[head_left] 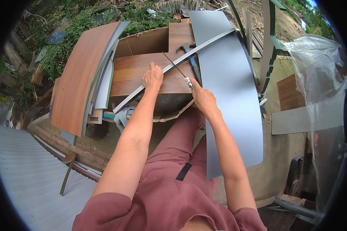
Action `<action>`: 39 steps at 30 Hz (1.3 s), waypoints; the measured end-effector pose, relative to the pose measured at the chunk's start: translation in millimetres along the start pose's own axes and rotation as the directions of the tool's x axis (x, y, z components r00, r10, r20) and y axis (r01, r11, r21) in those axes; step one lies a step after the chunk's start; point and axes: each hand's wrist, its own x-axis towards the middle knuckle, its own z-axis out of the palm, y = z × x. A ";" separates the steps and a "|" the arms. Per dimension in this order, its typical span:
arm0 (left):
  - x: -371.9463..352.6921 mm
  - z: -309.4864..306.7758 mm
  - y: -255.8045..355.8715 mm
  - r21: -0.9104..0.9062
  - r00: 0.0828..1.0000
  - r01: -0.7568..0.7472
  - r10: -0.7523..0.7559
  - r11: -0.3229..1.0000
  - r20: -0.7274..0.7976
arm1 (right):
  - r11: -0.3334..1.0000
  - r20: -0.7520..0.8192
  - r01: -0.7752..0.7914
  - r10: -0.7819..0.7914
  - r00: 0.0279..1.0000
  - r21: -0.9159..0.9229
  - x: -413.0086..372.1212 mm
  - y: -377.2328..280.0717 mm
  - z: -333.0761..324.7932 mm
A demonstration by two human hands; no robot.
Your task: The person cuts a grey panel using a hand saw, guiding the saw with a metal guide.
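A long silvery metal bar lies diagonally across a wood-grain board and a grey-blue panel. My left hand is closed over the bar, its fingers curled on the far side. In my right hand is a hacksaw blade with a silvery, wrapped-looking grip end. The thin dark blade crosses the bar to the right of my left hand. A claw hammer with a blue and black handle rests partly under the bar, its head on the far side.
Several stacked boards lean at the left, beside a grey cloth. Below the work board is an open cardboard box. Green-edged strips stand upright at the right, near clear plastic sheeting. Corrugated metal sheet lies lower left.
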 end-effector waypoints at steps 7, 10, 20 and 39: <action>-1.1 -3.2 2.8 -0.052 0.995 0.094 -0.094 0.994 0.017 | 0.999 -0.020 0.027 -0.026 0.999 0.018 -22.0 3.1 3.6; 1.4 -2.8 2.5 -0.014 0.995 0.103 -0.103 0.995 0.015 | 0.998 0.077 -0.040 0.043 0.996 -0.041 -65.4 25.0 -15.8; 0.8 0.0 -2.8 0.013 1.000 -0.010 0.009 1.000 0.015 | 1.000 0.036 -0.011 0.010 0.999 0.008 -28.3 14.6 -17.2; 1.4 -2.5 -2.9 -0.025 1.000 0.007 -0.007 1.000 0.004 | 0.994 0.143 -0.057 0.069 0.987 -0.090 -71.7 16.9 -26.5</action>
